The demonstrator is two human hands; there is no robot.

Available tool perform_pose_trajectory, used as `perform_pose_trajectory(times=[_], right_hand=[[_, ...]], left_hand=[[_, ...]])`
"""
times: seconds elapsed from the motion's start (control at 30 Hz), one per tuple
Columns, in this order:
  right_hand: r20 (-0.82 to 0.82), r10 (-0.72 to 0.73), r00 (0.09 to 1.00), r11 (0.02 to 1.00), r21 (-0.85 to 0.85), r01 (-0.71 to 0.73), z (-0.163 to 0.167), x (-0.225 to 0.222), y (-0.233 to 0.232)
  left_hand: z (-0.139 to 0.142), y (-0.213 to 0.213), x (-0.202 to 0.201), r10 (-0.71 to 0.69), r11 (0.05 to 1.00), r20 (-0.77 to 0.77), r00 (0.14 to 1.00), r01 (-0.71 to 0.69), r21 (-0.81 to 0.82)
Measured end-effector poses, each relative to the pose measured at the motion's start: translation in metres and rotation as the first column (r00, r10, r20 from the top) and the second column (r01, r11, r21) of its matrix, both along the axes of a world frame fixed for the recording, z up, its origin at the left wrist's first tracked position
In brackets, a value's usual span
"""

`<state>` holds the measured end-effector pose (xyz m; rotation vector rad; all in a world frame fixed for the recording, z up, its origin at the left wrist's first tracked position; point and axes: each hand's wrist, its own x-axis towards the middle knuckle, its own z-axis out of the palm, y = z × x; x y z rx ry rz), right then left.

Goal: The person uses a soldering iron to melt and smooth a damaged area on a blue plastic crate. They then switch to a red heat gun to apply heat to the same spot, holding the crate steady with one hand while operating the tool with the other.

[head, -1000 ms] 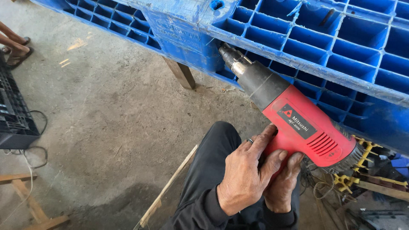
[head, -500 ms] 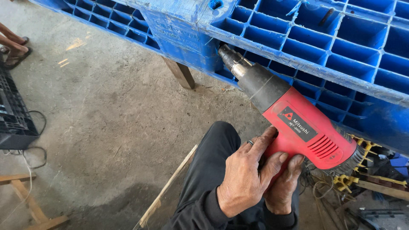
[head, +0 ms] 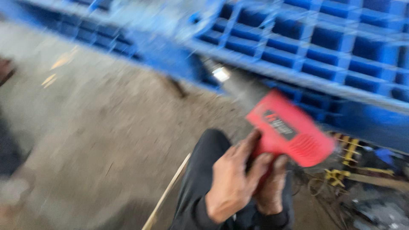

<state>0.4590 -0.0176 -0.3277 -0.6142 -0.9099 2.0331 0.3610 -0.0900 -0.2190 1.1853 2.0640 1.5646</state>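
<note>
Both hands on the red plastic heat gun w/ grey metal nozzle: left hand wraps the handle from the front, fingers curled tight on the body; right hand grips beneath, fingers pressed round the handle. Nozzle tip sits just beside the edge of the blue plastic grid pallet, above the grey concrete floor. Frame is blurred, so exact contact is unclear. Best kept near but not touching, braced w/ both hands.
</note>
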Motion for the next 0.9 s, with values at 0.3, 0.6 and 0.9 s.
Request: perform_pose_trajectory(times=[0.3, 0.6, 0.9], right_hand=[[-0.223, -0.057, 0.973, 0.976, -0.22, 0.007, 0.012, 0.005, -0.02], [-0.139, 0.054, 0.989, 0.996, -0.06, -0.063, 0.015, 0.01, -0.015], [0.064, -0.016, 0.998, 0.996, -0.085, 0.021, 0.0, 0.005, -0.006]], left_hand=[[-0.01, 0.009, 0.005, -0.03, 0.999, 0.037, 0.999, 0.032, -0.044], [-0.023, 0.006, 0.002, -0.063, 0.996, 0.058, 0.996, 0.066, -0.06], [-0.016, 0.007, 0.0, -0.086, 0.996, 0.135, 0.987, 0.082, 0.03]])
